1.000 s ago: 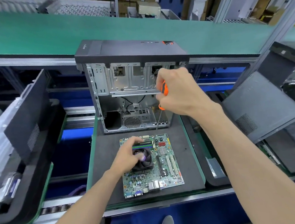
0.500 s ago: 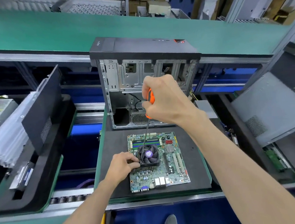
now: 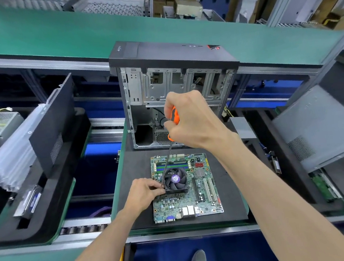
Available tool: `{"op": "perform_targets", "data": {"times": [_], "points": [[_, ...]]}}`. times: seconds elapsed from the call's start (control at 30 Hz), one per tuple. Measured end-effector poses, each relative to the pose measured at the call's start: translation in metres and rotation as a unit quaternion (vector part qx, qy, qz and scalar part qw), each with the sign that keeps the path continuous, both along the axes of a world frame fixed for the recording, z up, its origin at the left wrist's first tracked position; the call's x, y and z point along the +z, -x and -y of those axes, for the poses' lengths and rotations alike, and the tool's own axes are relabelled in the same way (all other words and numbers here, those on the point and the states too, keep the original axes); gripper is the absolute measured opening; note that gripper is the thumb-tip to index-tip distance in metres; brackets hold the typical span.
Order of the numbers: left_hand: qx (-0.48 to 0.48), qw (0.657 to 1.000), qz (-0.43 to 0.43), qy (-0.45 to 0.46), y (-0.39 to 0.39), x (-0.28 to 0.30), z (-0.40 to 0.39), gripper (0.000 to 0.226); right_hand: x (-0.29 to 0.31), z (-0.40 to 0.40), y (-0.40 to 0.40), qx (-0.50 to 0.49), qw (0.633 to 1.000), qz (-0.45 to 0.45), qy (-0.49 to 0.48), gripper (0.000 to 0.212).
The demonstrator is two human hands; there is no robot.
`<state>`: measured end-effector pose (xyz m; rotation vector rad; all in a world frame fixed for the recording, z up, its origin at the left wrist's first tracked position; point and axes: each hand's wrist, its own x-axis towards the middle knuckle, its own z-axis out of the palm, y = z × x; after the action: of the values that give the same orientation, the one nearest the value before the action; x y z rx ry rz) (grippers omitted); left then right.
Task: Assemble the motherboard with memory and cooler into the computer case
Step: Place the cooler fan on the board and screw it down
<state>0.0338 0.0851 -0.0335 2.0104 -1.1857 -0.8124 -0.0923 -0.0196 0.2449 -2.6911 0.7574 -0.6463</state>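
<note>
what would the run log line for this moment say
step: fastening cooler | right hand: holds screwdriver at cooler corner | left hand: fingers at that corner | motherboard: on mat, outside case

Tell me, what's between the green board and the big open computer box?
In the head view, only a bare strip of the black mat separates the motherboard from the computer case; the screwdriver crosses above it.
</note>
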Motion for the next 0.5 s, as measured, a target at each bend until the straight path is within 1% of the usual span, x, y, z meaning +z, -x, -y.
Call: {"op": "perform_targets", "data": {"times": [0.13,0.33,0.5], "points": [[-0.008,1.0,0.005,0.006,-0.0009,-0.0008,-0.0015,0.008,0.0033,-0.0005,-0.0028,0.001,1.0,-0.011,0.01,0.013],[-0.012,1.0,0.004,0.009,-0.001,-0.0002,-0.0011,0.006,0.0017,-0.0035,-0.003,0.004,1.0,-0.025,0.012,0.012],[-0.019,1.0,0.005,0.011,-0.0017,-0.0013,-0.0003,0.005,0.0026,-0.0049,-0.0038,0.011,1.0,-0.013,0.008,0.012]]}}
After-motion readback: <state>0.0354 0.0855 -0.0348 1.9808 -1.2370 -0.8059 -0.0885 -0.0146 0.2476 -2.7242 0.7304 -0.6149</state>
